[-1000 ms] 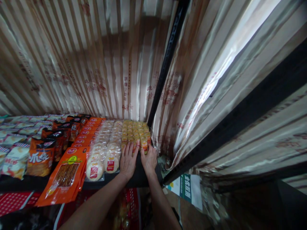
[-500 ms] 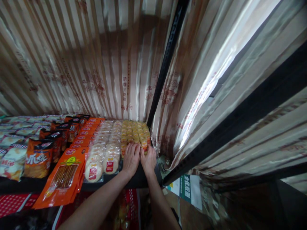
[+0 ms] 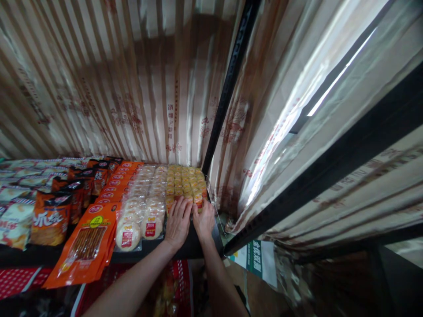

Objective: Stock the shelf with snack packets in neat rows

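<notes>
My left hand [image 3: 178,221] and my right hand [image 3: 204,220] lie side by side on the front of a row of yellow snack packets [image 3: 183,181] at the right end of a dark shelf [image 3: 193,249]. The fingers of both hands are stretched forward and press flat on the front packets. My right fingertips touch a packet with a red label [image 3: 198,200]. Left of my hands lie rows of round white cakes in clear wrappers [image 3: 145,207].
Orange flat packets [image 3: 86,244] hang over the shelf's front edge at the left, with dark orange bags [image 3: 51,218] and pale bags [image 3: 16,220] beyond. A black upright post [image 3: 231,79] stands behind the yellow packets. Striped shiny sheeting [image 3: 132,79] covers the back and right side.
My left hand has slid right and closed up against my right hand on the yellow packets. The view has drifted slightly.
</notes>
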